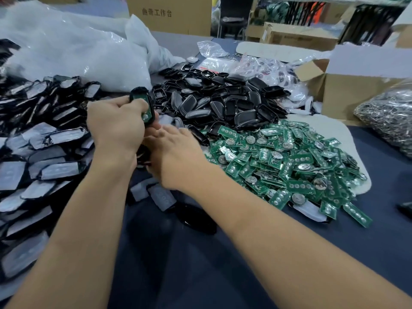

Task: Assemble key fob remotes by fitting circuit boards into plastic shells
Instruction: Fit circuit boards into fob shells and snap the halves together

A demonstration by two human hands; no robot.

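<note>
The person is holding one black shell [149,108] up above the table [223,264], between the three heaps, so that both hands can reach it and the eyes can see inside. A green board [142,103] is already lying in the open face of this shell. I think the step in hand is the seating of the board, and that it is near its end.

The left hand [116,123] is gripping the shell from the left side. Its fingers are curling round the upper edge and the thumb is lying across the board, probably to keep it from slipping out. The right hand [176,152] is reaching in from below with fingers [163,130] almost straight and lying together. Their tips are at the lower end of the shell, and they are holding nothing that I can see. If they are pushing or only touching, the blur is not letting me tell.

The supplies are lying where each hand finds them quickly. The heap of green boards [289,157] is just to the right, the heap of empty black shells [223,101] is behind the hands, and the heap of shells with grey covers [33,152] is filling the left side.
</note>
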